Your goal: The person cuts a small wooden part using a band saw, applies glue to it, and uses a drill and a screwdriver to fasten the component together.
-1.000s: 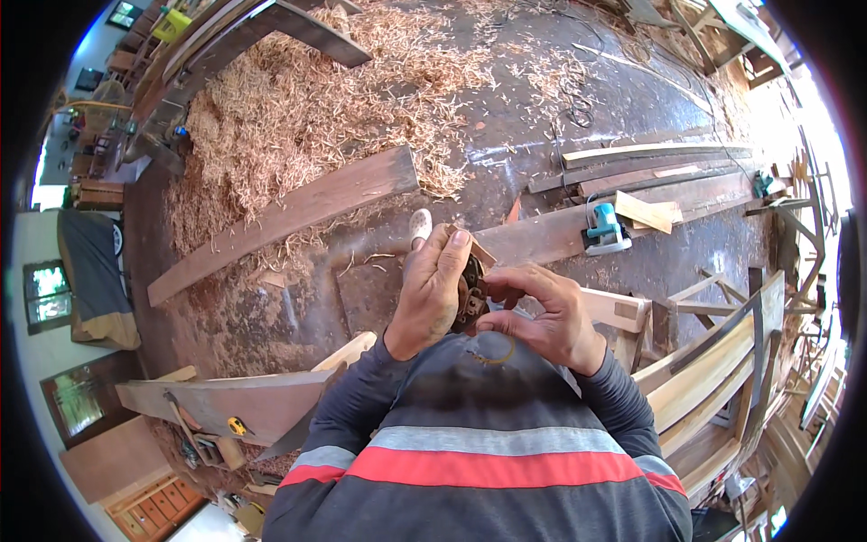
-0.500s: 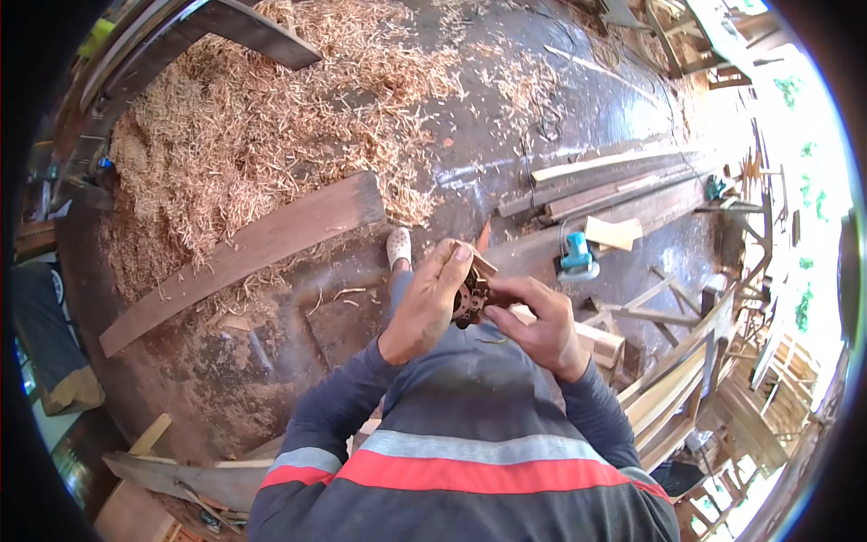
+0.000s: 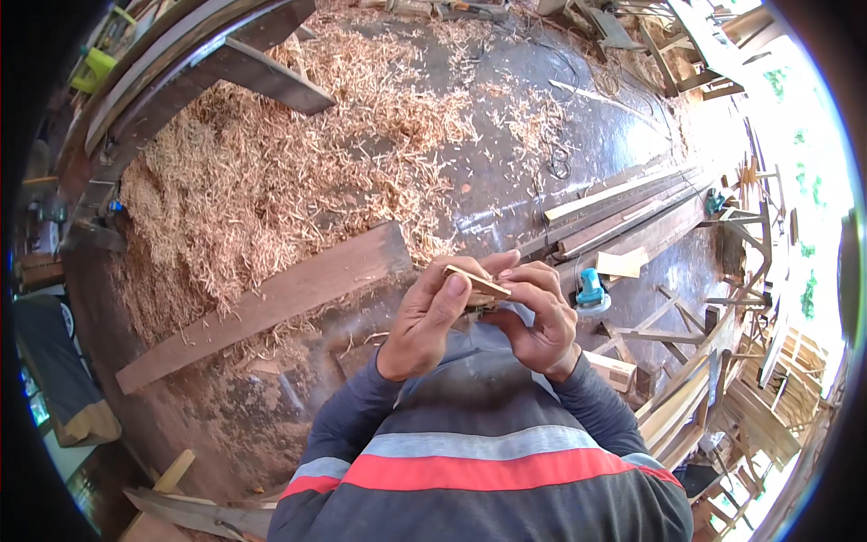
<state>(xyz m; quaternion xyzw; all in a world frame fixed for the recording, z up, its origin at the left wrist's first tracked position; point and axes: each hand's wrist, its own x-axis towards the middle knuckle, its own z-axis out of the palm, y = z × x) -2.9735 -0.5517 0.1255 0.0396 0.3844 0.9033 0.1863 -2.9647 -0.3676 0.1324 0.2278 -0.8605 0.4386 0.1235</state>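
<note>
In front of my torso, both hands hold a small flat tan piece, tilted, with its thin edge showing. My left hand is closed on its left end, the thumb lying along the face. On the other side my right hand is closed round its right end, fingertips above and thumb below. Beneath the piece a bit of dark metal shows between the hands; most of that is hidden by the fingers. I cannot make out exactly what the item is.
Heaped wood shavings cover the floor ahead and left, with a wide plank lying at their near edge. To the right are stacked long boards, a teal power tool and wooden frames. A cable lies farther off.
The item has been turned, so its flat tan side faces up and the dark metal parts are mostly covered. My right hand has moved in closer to the left. The view has shifted slightly.
</note>
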